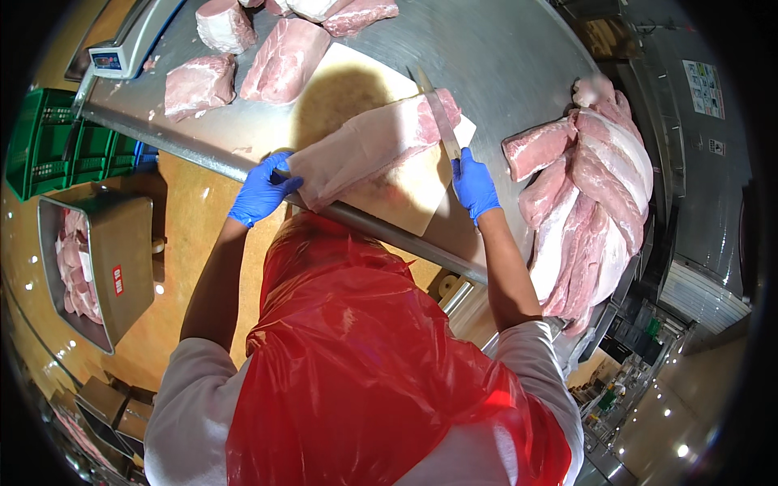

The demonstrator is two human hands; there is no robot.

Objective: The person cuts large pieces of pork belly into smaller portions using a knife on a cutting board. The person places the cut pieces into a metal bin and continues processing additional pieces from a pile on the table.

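A long pale pork loin [356, 150] lies diagonally over a cream cutting board [413, 206] at the table's near edge. My left hand [263, 185], in a blue glove, grips the loin's left end. In my gloved right hand [474, 182] is a long knife [440, 113], its blade across the loin's reddish right end. Cut pork chunks [275, 61] sit behind the board, and a large heap of loins [596, 194] lies to the right of my right hand.
The steel table [519, 65] carries a scale [117, 61] at back left. Green crates [65, 142] and a metal bin of meat [126, 275] stand on the left. Boxes [101, 401] are at lower left. A red plastic apron [356, 356] covers my front.
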